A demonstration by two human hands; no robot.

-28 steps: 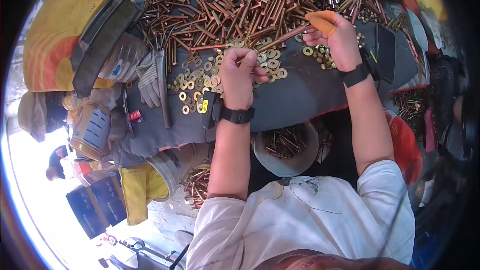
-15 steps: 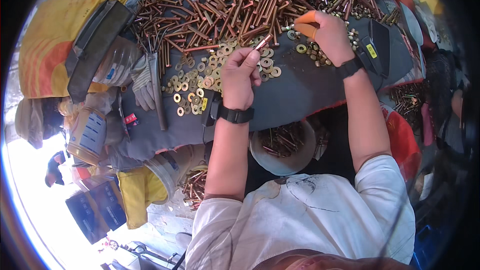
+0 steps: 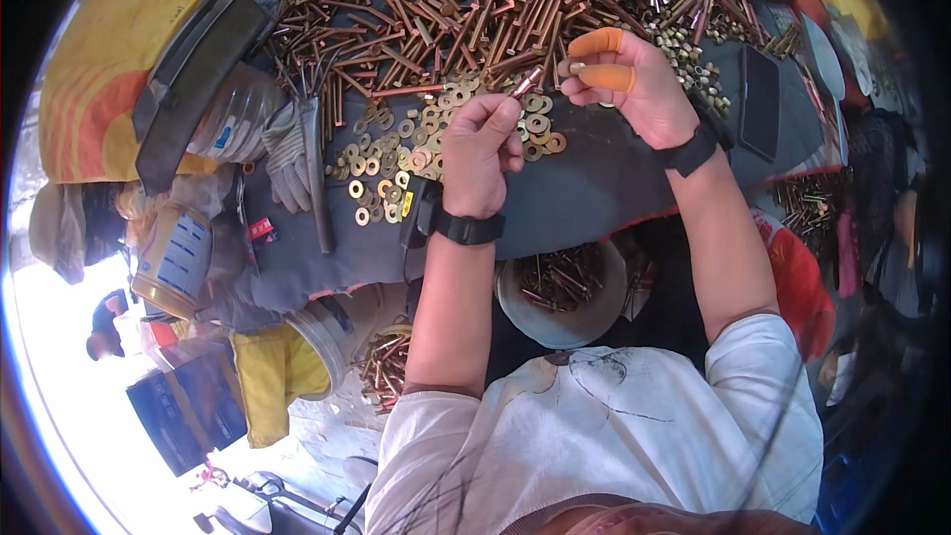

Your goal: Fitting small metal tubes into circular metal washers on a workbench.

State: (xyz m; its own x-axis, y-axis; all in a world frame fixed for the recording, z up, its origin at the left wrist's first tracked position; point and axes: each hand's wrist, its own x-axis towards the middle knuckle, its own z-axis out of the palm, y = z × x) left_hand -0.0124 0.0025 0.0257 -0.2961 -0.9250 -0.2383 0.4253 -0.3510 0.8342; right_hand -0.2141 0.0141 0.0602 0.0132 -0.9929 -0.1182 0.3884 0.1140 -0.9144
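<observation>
My left hand (image 3: 482, 149) is closed, thumb against fingers, round a copper-coloured bolt (image 3: 528, 82) whose end sticks up toward the right. Just right of it, my right hand (image 3: 634, 89) is turned partly palm up, with orange finger cots on two fingers. Between its fingertips is a small brass-coloured nut (image 3: 577, 67), partly hidden. Flat washers (image 3: 426, 139) lie spread on the grey cloth beside and behind my left hand. Small brass-coloured nuts (image 3: 693, 64) lie heaped beyond my right hand.
A big heap of bolts (image 3: 426, 10) covers the far side of the grey-covered table (image 3: 584, 178). A dark phone-like slab (image 3: 760, 99) lies at right. Pliers (image 3: 319, 168) and a grey glove (image 3: 287, 159) are at left. A bucket of bolts (image 3: 560, 322) stands below the front edge.
My right hand has drawn back from the nut heap, turned palm up and come closer to the bolt. My left hand stays nearly in place, still gripping the bolt.
</observation>
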